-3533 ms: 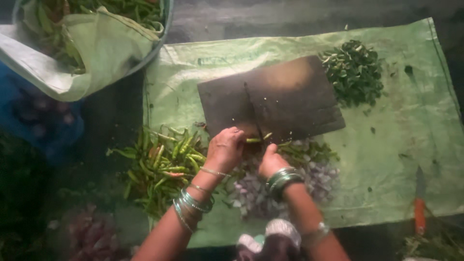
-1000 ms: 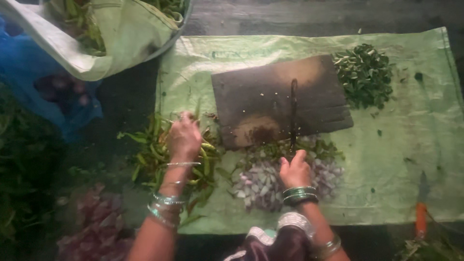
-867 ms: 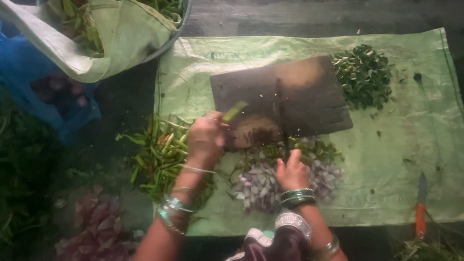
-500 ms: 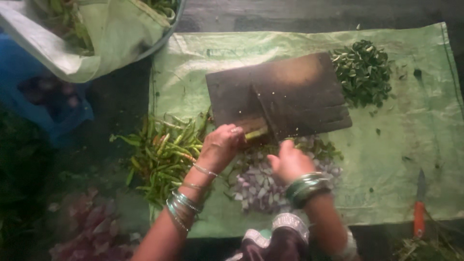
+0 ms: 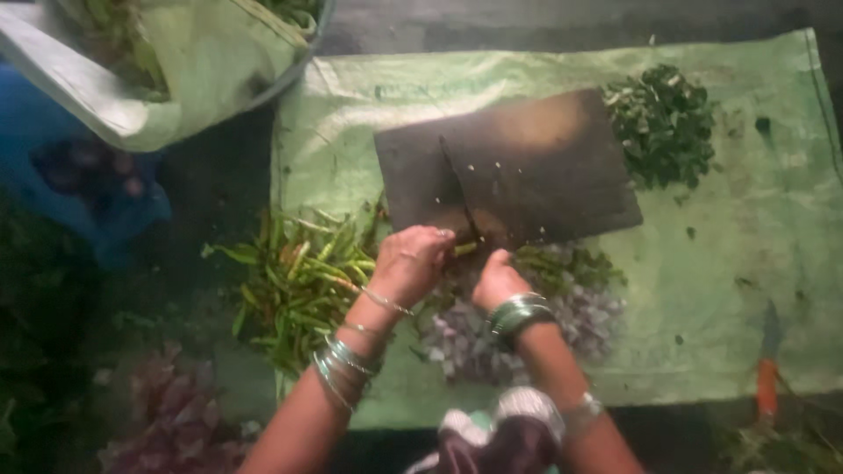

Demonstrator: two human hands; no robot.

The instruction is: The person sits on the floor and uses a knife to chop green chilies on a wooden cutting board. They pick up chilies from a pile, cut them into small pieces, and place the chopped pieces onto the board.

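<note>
Wide woven green sheet [image 5: 746,228] under everything, crinkled and matte, and on it your dark, flat cutting board [image 5: 518,167], worn pale toward the middle. Slim, glossy green chillies [image 5: 303,276] lie heaped left of the board, a mound of chopped pale purple onion [image 5: 518,329] sits just below it, and dark leafy greens [image 5: 663,123] rest at its far corner. Your left hand [image 5: 413,263] is closed around a green chilli [image 5: 464,249] at the board's near edge; your right hand [image 5: 496,281] is curled just beside it, near a thin upright blade [image 5: 457,189] — whether it grips the handle I cannot tell. Keep those fingertips tucked back and feed the chilli squarely to the edge.
</note>
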